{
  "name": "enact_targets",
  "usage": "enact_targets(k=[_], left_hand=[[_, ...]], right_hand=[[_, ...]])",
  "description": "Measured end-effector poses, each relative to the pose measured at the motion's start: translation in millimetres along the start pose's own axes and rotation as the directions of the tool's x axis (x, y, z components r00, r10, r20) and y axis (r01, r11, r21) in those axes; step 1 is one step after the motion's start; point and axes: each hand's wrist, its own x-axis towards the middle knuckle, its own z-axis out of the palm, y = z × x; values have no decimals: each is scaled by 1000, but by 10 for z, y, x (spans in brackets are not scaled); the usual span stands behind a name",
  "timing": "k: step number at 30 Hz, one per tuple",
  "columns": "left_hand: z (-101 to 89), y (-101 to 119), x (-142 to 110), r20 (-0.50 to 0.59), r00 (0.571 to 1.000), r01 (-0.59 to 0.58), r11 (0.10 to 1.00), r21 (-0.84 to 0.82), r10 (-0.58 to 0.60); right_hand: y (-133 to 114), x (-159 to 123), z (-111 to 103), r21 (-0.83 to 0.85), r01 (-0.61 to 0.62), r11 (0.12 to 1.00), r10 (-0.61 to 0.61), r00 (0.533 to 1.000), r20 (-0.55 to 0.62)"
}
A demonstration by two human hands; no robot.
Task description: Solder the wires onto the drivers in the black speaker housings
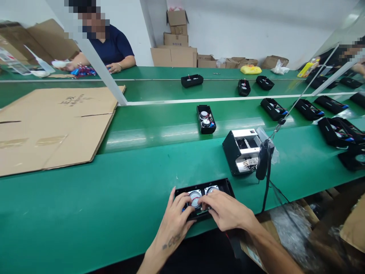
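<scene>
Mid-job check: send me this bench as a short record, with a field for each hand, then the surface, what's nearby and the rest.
Left hand: fingers on an open black speaker housing, beside a round speaker driver
Right hand: over the housing, fingertips near the drivers, a second driver just beyond
Surface: green conveyor belt
Nearby: open silver-and-black unit; hanging black tool
Rest: more black housings along the belt; flattened cardboard sheet; co-worker across the belt; cardboard boxes

A cardboard sheet (54, 129) at the left is carrying dark printed Chinese characters (70, 99) (too blurred to read exactly); the wrist tattoo (171, 242) near the camera is staying illegible too.
</scene>
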Motion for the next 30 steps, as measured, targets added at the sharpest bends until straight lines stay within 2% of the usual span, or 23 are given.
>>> enact_targets(k=[5,9,11,14,18,20,25,30], left_hand=[[-34,18,41,-23,999,-25,999,25,26],[-44,1,47,-36,999,-35,999,-25,34],[-63,-19,68,15,999,-33,999,-36,33],[-103,-63,141,146,989,2,999,-54,6],[-130,-125,219,237,972,30,994,-102,-5],[-122,-139,207,233,973,17,994,-109,9],[-92,-130,113,124,992,-26,998,-53,32],[-81,-129,112,164,983,-84,996,-5,84]], right_hand=[[40,-41,-7,55,-24,998,22,999,30],[61,10,0,-33,23,999,-20,996,92],[54,54,-26,-85,76,993,-64,989,133],[14,109,-76,-133,112,985,-89,981,170],[-59,132,-104,-180,107,978,-81,986,145],[-90,127,-105,-235,110,966,-75,985,154],[-152,117,-122,-365,178,914,-103,971,216],[-137,148,-95,-336,201,920,-128,966,227]])
